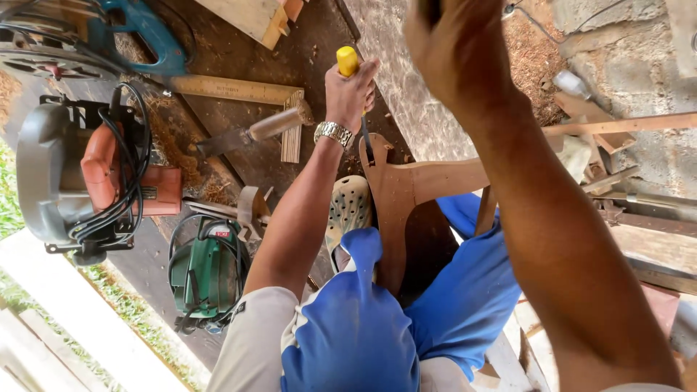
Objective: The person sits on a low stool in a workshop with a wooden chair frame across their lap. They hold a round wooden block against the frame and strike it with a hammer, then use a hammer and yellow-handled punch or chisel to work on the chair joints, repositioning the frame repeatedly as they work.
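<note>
The left hand [351,88] grips a yellow-handled chisel [348,62] upright, blade down onto the curved wooden piece [396,192] directly below, while the raised right hand [454,51] closes around something I cannot make out.

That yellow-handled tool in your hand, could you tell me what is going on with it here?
The person's left hand grips a chisel with a yellow handle, its blade set against a curved wooden piece braced beside a foot in a perforated clog. The right hand is raised close to the camera, holding something dark that is mostly out of view. On the bench lie a hatchet, a wooden square, an orange circular saw and a green power tool.
</note>
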